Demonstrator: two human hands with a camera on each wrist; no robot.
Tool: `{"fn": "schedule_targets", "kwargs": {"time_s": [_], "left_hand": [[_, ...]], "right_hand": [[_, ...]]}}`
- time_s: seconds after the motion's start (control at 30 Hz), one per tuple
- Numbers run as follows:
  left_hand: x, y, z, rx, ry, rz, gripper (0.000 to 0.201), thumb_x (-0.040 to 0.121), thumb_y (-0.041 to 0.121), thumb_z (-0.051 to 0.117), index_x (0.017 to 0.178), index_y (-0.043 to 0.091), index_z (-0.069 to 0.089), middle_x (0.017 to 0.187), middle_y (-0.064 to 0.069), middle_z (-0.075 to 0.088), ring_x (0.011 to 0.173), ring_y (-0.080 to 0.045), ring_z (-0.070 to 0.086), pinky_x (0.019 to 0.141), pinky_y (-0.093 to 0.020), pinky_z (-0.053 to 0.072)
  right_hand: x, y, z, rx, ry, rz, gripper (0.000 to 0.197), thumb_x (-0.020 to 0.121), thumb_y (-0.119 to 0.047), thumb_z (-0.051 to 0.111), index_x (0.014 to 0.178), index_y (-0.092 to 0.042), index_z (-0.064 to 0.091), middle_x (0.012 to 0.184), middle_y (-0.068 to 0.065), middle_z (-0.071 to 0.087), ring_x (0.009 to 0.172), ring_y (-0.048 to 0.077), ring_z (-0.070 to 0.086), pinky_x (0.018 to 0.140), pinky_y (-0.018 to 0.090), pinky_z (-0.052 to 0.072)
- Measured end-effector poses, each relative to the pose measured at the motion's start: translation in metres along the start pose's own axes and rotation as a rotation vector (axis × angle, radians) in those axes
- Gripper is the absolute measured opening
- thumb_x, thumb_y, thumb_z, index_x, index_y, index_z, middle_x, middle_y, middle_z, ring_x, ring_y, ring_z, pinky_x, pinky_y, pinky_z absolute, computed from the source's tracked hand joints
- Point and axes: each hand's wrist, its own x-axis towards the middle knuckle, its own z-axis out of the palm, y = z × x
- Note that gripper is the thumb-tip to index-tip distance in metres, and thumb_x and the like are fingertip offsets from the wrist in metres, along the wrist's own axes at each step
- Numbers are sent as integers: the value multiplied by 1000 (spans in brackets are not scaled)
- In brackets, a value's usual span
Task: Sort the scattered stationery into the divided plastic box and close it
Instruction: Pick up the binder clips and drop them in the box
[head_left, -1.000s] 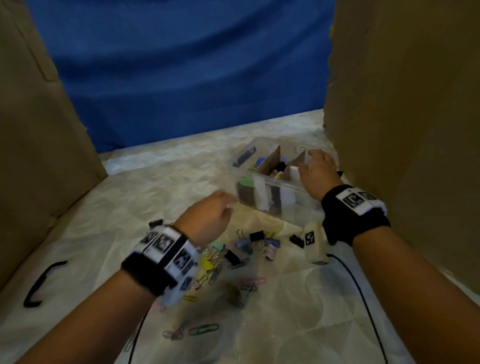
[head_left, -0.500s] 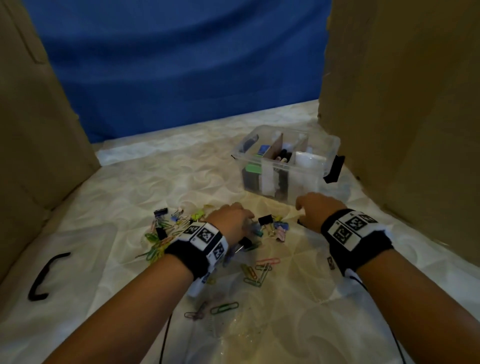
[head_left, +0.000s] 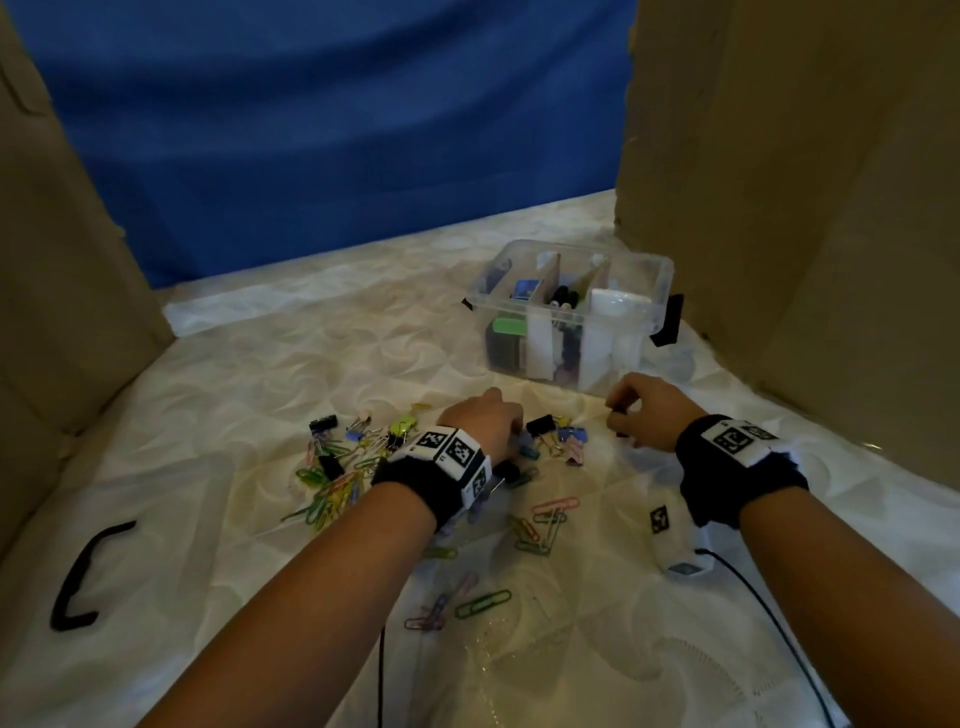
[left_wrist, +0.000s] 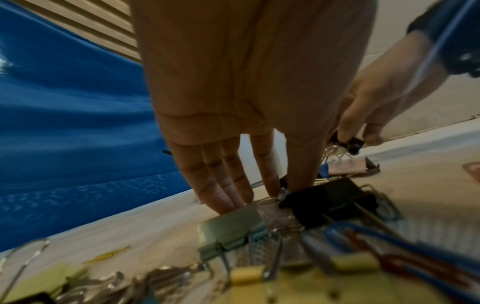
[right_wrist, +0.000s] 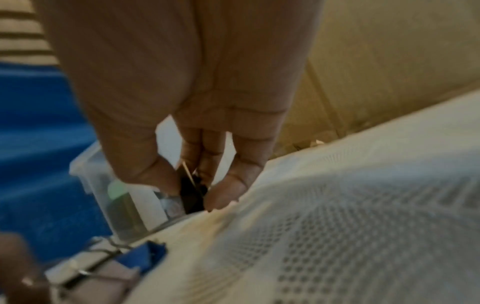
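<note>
The clear divided plastic box (head_left: 660, 280) stands open at the back right, with items in its compartments. Coloured binder clips and paper clips (head_left: 337, 483) lie scattered in front of it. My left hand (head_left: 511, 434) reaches down into the pile. In the left wrist view its thumb and index finger (left_wrist: 270, 181) pinch the wire handle of a black binder clip (left_wrist: 330, 197), and the other fingers touch a green clip (left_wrist: 231, 226). My right hand (head_left: 615, 415) pinches a small black binder clip (right_wrist: 191, 193) just above the cloth, in front of the box.
Cardboard walls (head_left: 805, 208) close in on the left and right, and a blue cloth hangs behind. A black curved strip (head_left: 83, 577) lies at the front left. More paper clips (head_left: 545, 525) lie between my wrists. A black cable (head_left: 769, 613) trails from my right wrist.
Both hands came down from the box to the clips on the cloth. My right hand took hold of a small black clip, and my left hand settled on the pile.
</note>
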Motion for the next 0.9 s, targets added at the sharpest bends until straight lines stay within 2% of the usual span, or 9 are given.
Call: {"fn": "schedule_targets", "kwargs": {"time_s": [0.1, 0.2, 0.27, 0.33, 0.4, 0.47, 0.63, 0.77, 0.9], "left_hand": [[-2, -3, 1, -21, 35, 18, 33, 90, 43, 55, 107, 16, 62, 117, -9, 44, 106, -32, 50, 90, -41, 46], [-7, -6, -3, -38, 90, 26, 29, 89, 37, 56, 105, 13, 59, 115, -9, 49, 107, -30, 50, 87, -40, 46], [-9, -7, -7, -129, 123, -20, 25, 89, 33, 56, 105, 13, 57, 111, -9, 56, 102, -30, 55, 83, -36, 45], [-11, -7, -13, -243, 169, -55, 26, 89, 35, 56, 103, 13, 56, 104, -10, 61, 95, -30, 59, 77, -35, 45], [-10, -6, -19, -340, 198, -70, 29, 90, 33, 56, 109, 11, 53, 106, -10, 61, 97, -29, 59, 76, -33, 44], [-6, -4, -23, -369, 194, -100, 31, 92, 27, 51, 117, 9, 51, 113, -12, 59, 104, -30, 56, 78, -31, 40], [10, 2, -25, -327, 87, -133, 28, 96, 22, 43, 112, 7, 60, 121, -15, 51, 109, -30, 53, 90, -31, 39], [20, 14, -22, -274, 31, -65, 24, 93, 14, 47, 109, 11, 65, 122, -14, 53, 112, -30, 53, 95, -33, 40], [27, 20, -10, -183, -59, -76, 26, 89, 27, 59, 112, 16, 60, 115, -11, 50, 104, -31, 56, 93, -38, 46]], "right_hand": [[-11, -5, -1, 283, 62, 32, 11, 93, -3, 50, 102, -5, 55, 87, 12, 59, 67, 16, 59, 54, 26, 53], [-16, -14, 1, 335, 101, 35, 12, 94, -7, 48, 101, -4, 57, 93, 17, 60, 68, 19, 60, 60, 30, 58], [-19, -20, 3, 104, 123, -30, 11, 91, -18, 56, 93, -8, 58, 85, 11, 62, 71, 22, 60, 64, 35, 56], [-21, -28, 8, -220, 67, -126, 21, 86, -34, 63, 92, -14, 56, 82, 4, 59, 76, 22, 57, 64, 31, 47], [-23, -36, 16, -455, -73, -207, 31, 84, -42, 63, 100, -18, 53, 90, 3, 57, 85, 22, 57, 69, 29, 44], [-22, -43, 23, -621, -169, -270, 33, 87, -42, 59, 110, -19, 51, 103, 5, 59, 95, 24, 57, 76, 32, 44], [-17, -47, 25, -711, -179, -368, 21, 92, -32, 49, 108, -19, 49, 109, 8, 61, 81, 23, 48, 69, 30, 36], [-12, -41, 26, -684, -161, -374, 25, 95, -31, 46, 113, -14, 50, 112, 10, 61, 100, 30, 60, 70, 31, 36], [-5, -32, 24, -633, -178, -306, 14, 97, -29, 45, 100, -16, 43, 113, 12, 61, 96, 28, 58, 71, 31, 35]]}}
